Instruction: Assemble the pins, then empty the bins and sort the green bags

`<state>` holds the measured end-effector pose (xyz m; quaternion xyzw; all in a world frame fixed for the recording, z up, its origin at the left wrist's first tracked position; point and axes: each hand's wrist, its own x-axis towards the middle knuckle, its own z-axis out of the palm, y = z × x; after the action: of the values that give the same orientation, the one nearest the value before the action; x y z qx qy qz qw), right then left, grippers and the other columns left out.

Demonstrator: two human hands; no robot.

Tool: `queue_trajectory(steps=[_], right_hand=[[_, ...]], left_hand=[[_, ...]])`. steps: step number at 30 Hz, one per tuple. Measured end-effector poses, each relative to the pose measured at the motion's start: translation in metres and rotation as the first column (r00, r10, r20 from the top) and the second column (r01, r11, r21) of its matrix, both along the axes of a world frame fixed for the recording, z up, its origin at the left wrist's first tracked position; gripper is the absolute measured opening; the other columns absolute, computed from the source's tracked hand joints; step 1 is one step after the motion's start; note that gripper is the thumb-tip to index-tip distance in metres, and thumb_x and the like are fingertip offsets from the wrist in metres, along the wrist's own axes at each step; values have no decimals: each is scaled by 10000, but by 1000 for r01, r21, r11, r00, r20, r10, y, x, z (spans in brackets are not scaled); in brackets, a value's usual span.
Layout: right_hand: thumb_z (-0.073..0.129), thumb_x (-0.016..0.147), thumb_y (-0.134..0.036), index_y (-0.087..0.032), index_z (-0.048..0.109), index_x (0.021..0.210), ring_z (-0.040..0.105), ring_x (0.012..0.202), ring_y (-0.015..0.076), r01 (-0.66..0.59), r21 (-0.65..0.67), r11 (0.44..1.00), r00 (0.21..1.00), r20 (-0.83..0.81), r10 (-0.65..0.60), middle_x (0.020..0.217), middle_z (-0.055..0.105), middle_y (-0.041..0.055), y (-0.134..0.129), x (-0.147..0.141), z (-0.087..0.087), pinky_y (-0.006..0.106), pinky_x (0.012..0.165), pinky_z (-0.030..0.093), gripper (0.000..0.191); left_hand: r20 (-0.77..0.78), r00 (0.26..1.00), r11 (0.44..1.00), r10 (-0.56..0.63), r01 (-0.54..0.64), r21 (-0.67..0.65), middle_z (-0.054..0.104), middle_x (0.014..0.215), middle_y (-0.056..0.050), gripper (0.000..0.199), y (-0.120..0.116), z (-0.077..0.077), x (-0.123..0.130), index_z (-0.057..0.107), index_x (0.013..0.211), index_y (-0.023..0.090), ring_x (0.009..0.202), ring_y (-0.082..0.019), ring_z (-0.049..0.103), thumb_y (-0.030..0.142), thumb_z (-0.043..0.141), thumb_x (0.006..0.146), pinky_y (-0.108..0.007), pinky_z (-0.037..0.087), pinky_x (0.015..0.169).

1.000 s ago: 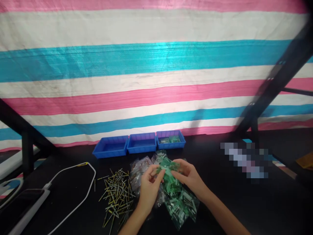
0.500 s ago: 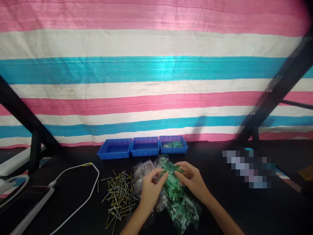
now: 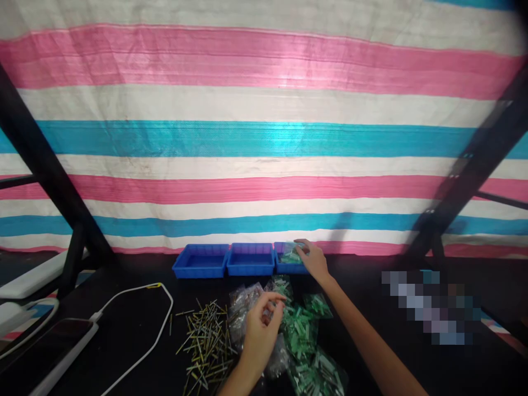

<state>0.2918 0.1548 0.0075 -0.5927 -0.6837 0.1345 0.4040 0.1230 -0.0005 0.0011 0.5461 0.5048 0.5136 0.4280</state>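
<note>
My right hand (image 3: 312, 259) is at the right blue tray (image 3: 291, 268), its fingers closed on a small clear packet with green pieces (image 3: 292, 253) over the tray. My left hand (image 3: 264, 324) hovers above the bags, fingers curled with thumb and fingertips close together; whether anything is between them is too small to tell. Beneath and to the right of it lie green bags of small pieces (image 3: 300, 333). Clear bags (image 3: 239, 313) lie just left of and behind my left hand.
Two more blue trays, the left one (image 3: 201, 268) and the middle one (image 3: 251, 266), stand in a row. Many thin yellow and silver rods (image 3: 208, 341) are piled left of the bags. A white cable (image 3: 159, 330) runs from a phone (image 3: 53, 346). Black frame bars slant at both sides.
My right hand has moved from the green bags forward to the right tray. My left hand stays near the bags. The view has tilted up slightly, and a green packet now lies right of the pile.
</note>
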Motion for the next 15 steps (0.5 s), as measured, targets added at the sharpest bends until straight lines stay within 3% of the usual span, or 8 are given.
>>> queue_trajectory(steps=[8,12,15], right_hand=[[472,848,-280,-232,656,1037,586,731,201,-38,-12,999,983,179,40,743,649,30,21,-19,-3,280,624,390,268],[558,809,-232,-218,697,934,588,834,201,-145,-18,989,961,237,145,852,678,38,23,-21,-1,283,735,406,187],[567,811,-242,-214,674,995,551,971,221,-170,18,985,956,244,160,1010,652,55,15,-17,5,314,834,387,215]], left_hand=[[-57,998,999,-8,10,41,522,667,-2,227,-1,-3,2,633,807,162,488,-87,389,338,490,809,-194,280,440],[-59,998,999,-14,16,30,521,648,3,220,-2,-3,3,635,799,166,480,-93,412,336,496,801,-194,277,425],[-63,998,999,-17,19,34,549,690,-16,213,-1,-4,3,637,787,167,546,-113,469,329,500,796,-192,303,445]])
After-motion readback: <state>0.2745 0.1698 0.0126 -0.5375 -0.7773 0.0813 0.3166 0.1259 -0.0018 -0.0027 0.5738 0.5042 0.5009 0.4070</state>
